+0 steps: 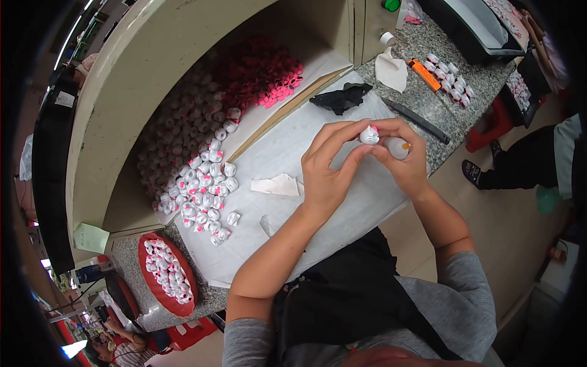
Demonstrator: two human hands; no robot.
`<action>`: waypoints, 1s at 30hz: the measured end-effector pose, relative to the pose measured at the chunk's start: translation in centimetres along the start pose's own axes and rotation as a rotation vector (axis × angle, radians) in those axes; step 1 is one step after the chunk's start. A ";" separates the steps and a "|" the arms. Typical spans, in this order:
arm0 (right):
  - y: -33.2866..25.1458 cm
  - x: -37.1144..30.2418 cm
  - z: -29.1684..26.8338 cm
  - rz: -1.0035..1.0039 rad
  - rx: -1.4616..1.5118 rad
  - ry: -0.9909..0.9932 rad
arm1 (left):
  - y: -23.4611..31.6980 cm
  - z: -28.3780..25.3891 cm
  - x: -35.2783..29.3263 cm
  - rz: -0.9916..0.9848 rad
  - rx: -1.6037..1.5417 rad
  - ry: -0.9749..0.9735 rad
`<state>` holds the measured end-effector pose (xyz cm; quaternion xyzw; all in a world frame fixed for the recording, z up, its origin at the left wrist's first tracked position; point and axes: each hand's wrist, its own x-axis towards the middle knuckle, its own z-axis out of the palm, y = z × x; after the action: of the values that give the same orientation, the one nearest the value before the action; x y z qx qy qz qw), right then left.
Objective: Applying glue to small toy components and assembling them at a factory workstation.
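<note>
Between my two hands, above the white paper sheet [330, 226], is a small white cat-head figurine [369, 135] with a pink bow. My left hand [329, 160] pinches it between thumb and forefinger. My right hand [408, 166] touches its other side with thumb and forefinger and keeps a small translucent bottle [396, 147] with an orange-yellow tip in its palm. Many similar white heads with pink parts [205, 183] lie heaped left of my left hand, spilling from a shelf compartment onto the paper.
Pink pieces [269, 76] are piled in the compartment. A red bowl [193, 287] of heads stands lower left. Black scrap [342, 99], a dark pen-like tool [419, 121], an orange cutter [424, 74], rows of heads [451, 78] and a black tray [489, 52] lie beyond my hands.
</note>
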<state>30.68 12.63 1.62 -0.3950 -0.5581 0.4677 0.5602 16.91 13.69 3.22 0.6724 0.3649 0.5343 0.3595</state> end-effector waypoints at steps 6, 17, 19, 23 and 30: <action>0.3 -0.3 0.3 -0.031 -0.081 0.022 | -0.2 -0.9 -0.1 -0.097 -0.135 -0.085; -0.3 -0.8 1.5 -0.083 -0.072 0.104 | 0.1 -1.6 -0.3 -0.260 -0.408 -0.140; -0.3 -0.9 1.5 -0.114 -0.095 0.100 | 0.2 -1.5 -0.5 -0.293 -0.492 -0.099; -0.5 -0.9 1.6 -0.174 -0.178 0.079 | -0.2 -1.8 -0.8 -0.265 -0.417 -0.129; -0.7 -1.0 1.8 -0.231 -0.223 0.093 | -0.3 -1.8 -1.0 -0.270 -0.444 -0.132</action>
<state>29.05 11.37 2.12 -0.4091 -0.6216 0.3165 0.5883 14.91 13.10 2.84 0.5559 0.3009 0.5035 0.5890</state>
